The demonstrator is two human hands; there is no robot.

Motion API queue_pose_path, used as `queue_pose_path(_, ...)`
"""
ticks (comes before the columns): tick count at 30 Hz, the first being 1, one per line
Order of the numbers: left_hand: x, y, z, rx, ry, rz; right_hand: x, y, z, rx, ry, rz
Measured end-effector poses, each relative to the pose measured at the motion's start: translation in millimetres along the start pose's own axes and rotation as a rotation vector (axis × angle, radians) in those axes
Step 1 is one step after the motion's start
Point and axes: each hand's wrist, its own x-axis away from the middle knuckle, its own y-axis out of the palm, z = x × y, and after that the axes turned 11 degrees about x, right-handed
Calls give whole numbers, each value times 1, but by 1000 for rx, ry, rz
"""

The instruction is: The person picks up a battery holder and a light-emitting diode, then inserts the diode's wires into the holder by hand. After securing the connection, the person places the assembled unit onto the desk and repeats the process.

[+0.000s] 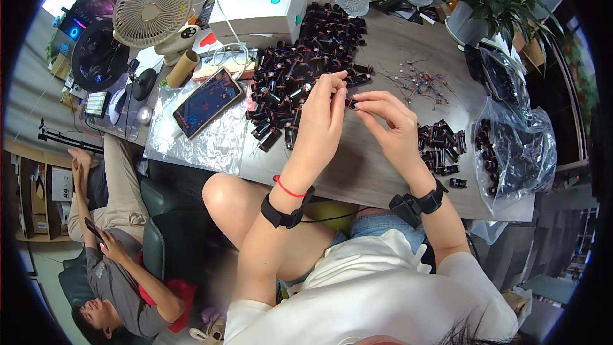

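Note:
My left hand and my right hand meet above the grey table, in front of a large heap of small black cylindrical parts with red edges. The right fingertips pinch a small black part in the gap between both hands. On the left, my fingers are curled and pressed together close beside that part; what they hold, if anything, is hidden. A smaller group of the same black parts lies beside my right forearm. Tiny wired components are scattered beyond the right hand.
At the right edge lies a clear plastic bag with black parts. A phone, a cardboard tube, a fan and a white printer stand left and back. Another person sits at left holding a phone.

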Motion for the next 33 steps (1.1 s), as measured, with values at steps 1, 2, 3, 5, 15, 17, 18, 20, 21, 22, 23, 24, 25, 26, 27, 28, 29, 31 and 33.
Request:
queue_pose_path(1, 0, 1, 0, -10, -18, 16, 0, 0, -3, 56, -13, -10)
queue_pose_path(2, 1, 1, 0, -20, -35, 31, 0, 1, -4, 112, -26, -20)
queue_pose_path(3, 1, 0, 0, -21, -37, 34, 0, 1, -4, 109, -26, -23)
queue_pose_path(5, 0, -2, 4, -176, 45, -29, 1, 0, -3, 104, -14, -20)
queue_pose_path(15, -1, -1, 8, -179, 175, -95, 1, 0, 3, -414, 352, -44)
queue_pose_path(17, 0, -1, 11, -174, 159, -124, 0, -1, 5, -552, 411, -60)
queue_pose_path(18, 0, -1, 12, -172, 150, -138, 0, -2, 5, -622, 440, -68)
queue_pose_path(20, 1, 0, 13, -149, 163, -128, -1, -2, 4, -657, 442, -65)
queue_pose_path(21, 1, 0, 14, -124, 174, -117, -1, -2, 4, -692, 445, -61)
queue_pose_path(22, 1, 0, 14, -100, 186, -107, -2, -3, 4, -727, 448, -57)
queue_pose_path(23, 0, 1, 14, -100, 187, -108, -2, -2, 4, -727, 448, -55)
queue_pose_path(24, -1, 2, 14, -132, 243, -80, -1, -2, 5, -713, 433, -17)
queue_pose_path(25, -2, 3, 15, -164, 300, -52, -1, -2, 6, -697, 419, 22)
queue_pose_path(26, -3, 3, 15, -196, 357, -24, -1, -2, 6, -682, 404, 61)
queue_pose_path(27, -2, 4, 17, -194, 359, -27, -1, -2, 7, -681, 404, 64)
queue_pose_path(28, 1, 4, 20, -238, 266, 63, 0, -3, 8, -643, 383, 93)
queue_pose_path(29, 4, 4, 23, -282, 173, 152, 0, -4, 9, -605, 362, 122)
queue_pose_path(31, 4, 2, 24, -323, 80, 238, 0, -5, 9, -566, 341, 153)
queue_pose_path(33, 2, 0, 22, 26, -208, 36, 0, -4, 7, -586, 313, 136)
